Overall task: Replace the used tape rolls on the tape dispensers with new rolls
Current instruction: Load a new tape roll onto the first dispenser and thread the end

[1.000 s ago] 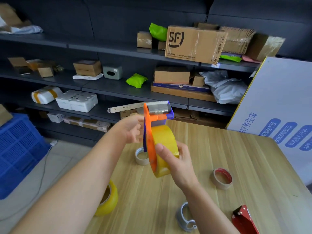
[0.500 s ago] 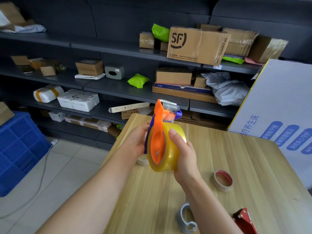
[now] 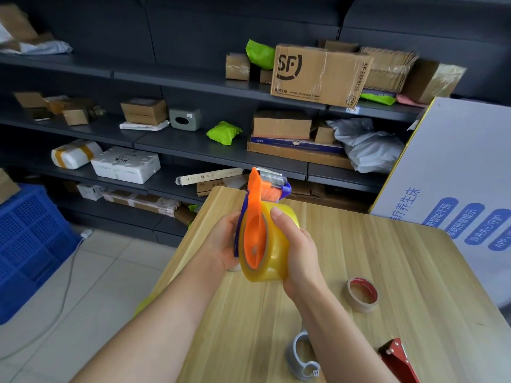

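Note:
Above the wooden table I hold an orange and blue tape dispenser with a full yellow tape roll sitting on it. My left hand grips the dispenser's blue side from the left. My right hand wraps the roll from the right, thumb on its top. A nearly spent roll with a red core lies on the table to the right. A grey dispenser and a red dispenser lie near the front edge.
Dark shelves with cardboard boxes and parcels run behind the table. A white printed board leans at the right. A blue crate stands on the floor at the left. Another small roll is mostly hidden behind my left hand.
The dispenser and roll came down and closer to me, turning from side-on to nearly edge-on. The roll now sits further onto the dispenser. The view shifted, hiding the yellow roll under my left arm.

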Tool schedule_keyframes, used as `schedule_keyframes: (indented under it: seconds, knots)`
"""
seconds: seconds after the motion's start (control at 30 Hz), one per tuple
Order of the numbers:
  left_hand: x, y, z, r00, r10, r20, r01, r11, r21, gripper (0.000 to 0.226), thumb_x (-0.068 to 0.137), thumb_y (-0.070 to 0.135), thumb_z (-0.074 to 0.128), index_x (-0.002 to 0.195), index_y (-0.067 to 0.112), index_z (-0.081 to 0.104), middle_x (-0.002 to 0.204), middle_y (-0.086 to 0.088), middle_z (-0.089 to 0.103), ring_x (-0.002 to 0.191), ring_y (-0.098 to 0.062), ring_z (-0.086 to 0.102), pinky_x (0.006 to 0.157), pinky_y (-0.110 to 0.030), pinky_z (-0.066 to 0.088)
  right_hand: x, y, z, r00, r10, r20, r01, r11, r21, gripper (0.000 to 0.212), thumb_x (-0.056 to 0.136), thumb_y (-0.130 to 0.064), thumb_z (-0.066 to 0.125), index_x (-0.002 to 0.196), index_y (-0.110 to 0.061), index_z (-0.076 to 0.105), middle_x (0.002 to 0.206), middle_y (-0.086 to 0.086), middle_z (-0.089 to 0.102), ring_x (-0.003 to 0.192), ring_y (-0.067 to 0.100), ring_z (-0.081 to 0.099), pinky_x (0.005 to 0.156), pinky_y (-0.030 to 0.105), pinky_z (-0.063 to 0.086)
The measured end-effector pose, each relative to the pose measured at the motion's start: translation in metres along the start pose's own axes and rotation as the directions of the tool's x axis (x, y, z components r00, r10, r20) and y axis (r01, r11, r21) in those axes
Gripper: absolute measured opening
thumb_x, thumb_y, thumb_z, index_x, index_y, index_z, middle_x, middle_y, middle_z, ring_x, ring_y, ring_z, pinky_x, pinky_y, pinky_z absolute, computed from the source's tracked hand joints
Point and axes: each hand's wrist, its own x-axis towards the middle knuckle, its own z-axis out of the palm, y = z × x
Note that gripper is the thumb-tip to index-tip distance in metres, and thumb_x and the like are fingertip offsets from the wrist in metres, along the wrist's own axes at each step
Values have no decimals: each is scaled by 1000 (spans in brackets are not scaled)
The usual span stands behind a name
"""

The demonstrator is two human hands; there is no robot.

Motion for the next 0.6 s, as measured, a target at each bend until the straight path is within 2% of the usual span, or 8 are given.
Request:
schedule_keyframes:
  seconds: [0.07,0.13,0.2,0.3,0.4,0.5,0.6]
  knots:
    - [0,-2,0,1000,10,-1,-10,1000,-20,36,92,28,48,78,8,75,78,-13,71,72,-28,68,79,-42,50,0,-1,1,1000,10,-4,-10,1000,-4,64,56,-45,81,107,-11,65,94,6,74,72,14,72,58,27,54]
    - [-2,-3,-2,1000,26,-2,-26,999,-44,34,92,28,46,84,7,73,79,-13,70,72,-28,67,77,-40,51,1,2,2,999,37,-27,-38,999,-5,79,54,-51,74,120,-9,60,101,8,73,76,17,72,57,27,54]
    - [-3,-3,-3,999,46,14,-45,997,-61,33,91,28,46,90,7,71,83,-13,70,75,-29,67,80,-40,51,1,3,3,998,48,-32,-48,999,8,83,54,-53,73,122,-8,59,102,10,74,77,18,73,57,27,54]
    - [-6,-3,-2,998,51,46,-47,996,-78,33,94,31,48,94,8,73,89,-12,72,81,-29,69,87,-43,50,3,0,1,998,55,-41,-52,996,70,69,62,-47,80,117,-9,63,96,8,76,74,19,74,61,30,55]
    - [-5,-6,1,999,26,41,-21,995,-100,39,96,37,49,115,9,68,110,-14,69,104,-31,64,105,-49,42,6,-1,-3,998,55,-35,-52,993,102,62,62,-44,83,111,-10,67,87,6,77,75,22,74,69,35,56]
    - [-1,-11,2,1000,18,-18,-20,997,-75,45,96,43,49,124,11,64,124,-16,65,119,-35,59,108,-52,39,7,0,-6,996,72,-48,-67,993,92,64,63,-46,81,114,-11,64,94,8,76,80,24,74,70,37,57]
    - [-2,-16,4,995,43,-85,-49,996,-73,46,96,44,49,122,10,65,123,-16,66,118,-34,59,107,-51,41,4,-2,-7,996,73,-50,-67,991,117,52,76,-42,76,115,-10,64,93,8,76,78,24,74,70,36,56]
